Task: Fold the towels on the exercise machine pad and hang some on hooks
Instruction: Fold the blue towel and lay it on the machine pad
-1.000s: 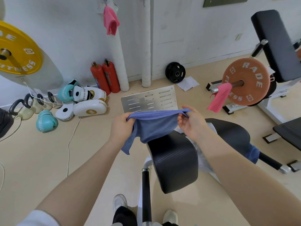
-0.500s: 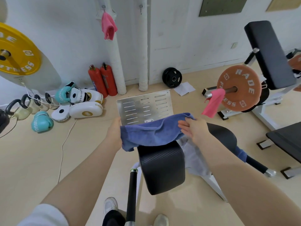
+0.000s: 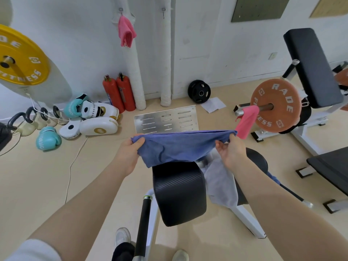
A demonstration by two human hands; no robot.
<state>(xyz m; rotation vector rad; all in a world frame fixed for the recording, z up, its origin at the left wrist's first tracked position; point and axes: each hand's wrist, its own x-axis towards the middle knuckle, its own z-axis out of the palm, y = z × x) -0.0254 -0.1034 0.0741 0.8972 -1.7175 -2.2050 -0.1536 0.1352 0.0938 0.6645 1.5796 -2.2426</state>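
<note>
We count two hands holding one towel: the left hand (image 3: 130, 153) and the right hand (image 3: 230, 150) each pinch a top corner of the blue towel (image 3: 178, 146), stretched just above the black pad (image 3: 178, 193). Right of that pad lies one pale grey towel (image 3: 219, 183). Two pink towels hang: one on a wall hook (image 3: 126, 32) far above the pad, one on the bar (image 3: 245, 122) up to the pad's right. Up to the pad's left stand two red extinguishers (image 3: 119, 93), two teal boxing gloves (image 3: 48, 140) and three white punch mitts (image 3: 98, 127). We see three weight plates: yellow (image 3: 20, 57), small black (image 3: 199, 91), orange (image 3: 275, 105).
</note>
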